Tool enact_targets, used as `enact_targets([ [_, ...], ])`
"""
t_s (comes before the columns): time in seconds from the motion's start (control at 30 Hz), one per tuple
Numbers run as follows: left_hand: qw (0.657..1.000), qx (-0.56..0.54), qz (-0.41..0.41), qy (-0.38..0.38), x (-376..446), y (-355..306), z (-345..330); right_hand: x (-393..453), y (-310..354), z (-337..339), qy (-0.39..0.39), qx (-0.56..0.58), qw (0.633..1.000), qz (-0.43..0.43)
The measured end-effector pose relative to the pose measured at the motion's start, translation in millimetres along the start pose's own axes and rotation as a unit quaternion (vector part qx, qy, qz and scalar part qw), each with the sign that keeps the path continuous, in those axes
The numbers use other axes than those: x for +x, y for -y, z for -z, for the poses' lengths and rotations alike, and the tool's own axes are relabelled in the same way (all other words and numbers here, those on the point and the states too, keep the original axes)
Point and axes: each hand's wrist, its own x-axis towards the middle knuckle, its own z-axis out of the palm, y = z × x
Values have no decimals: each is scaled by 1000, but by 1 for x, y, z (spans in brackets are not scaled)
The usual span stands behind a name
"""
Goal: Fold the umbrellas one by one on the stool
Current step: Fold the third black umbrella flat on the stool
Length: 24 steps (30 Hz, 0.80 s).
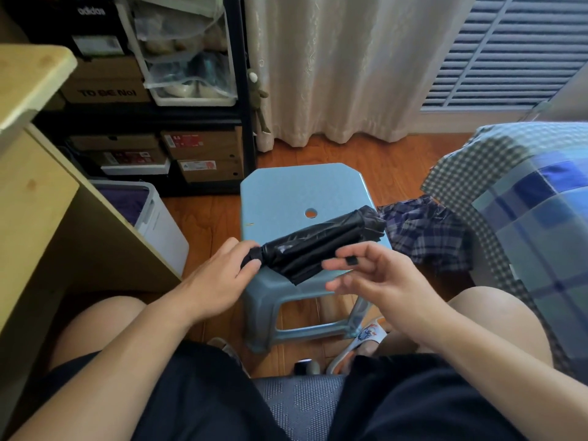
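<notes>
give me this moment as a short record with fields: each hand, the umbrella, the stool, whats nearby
left hand: gripping one end of the black umbrella
right hand: pinching a small black tab, seemingly the closing strap, beside the umbrella's middle
black umbrella: rolled into a bundle, lying across the stool, not yet strapped shut
stool: blue plastic, round hole in the seat
nearby: plaid cloth, maybe another umbrella, on the floor right of the stool

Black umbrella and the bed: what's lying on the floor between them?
Head view: a plaid umbrella lies on the floor between the black umbrella and the bed, right of the stool.
</notes>
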Motion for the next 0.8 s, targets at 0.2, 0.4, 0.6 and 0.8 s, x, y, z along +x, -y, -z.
enact_targets([
  [0.2, 998, -5, -69, -10, -2, 2, 8, 29, -5, 32, -15, -444, 811, 382],
  [0.4, 982, 86, -154, -62, -2, -4, 12, 85, -2, 32, 3, -378, 877, 296],
  [0.6, 962, 182, -189, -78, -3, -6, 8, 109, -8, 28, 5, -381, 922, 67],
  [0.8, 987, 77, -120, -70, -5, -11, -1, 99, -18, 12, -3, -501, 862, 71],
])
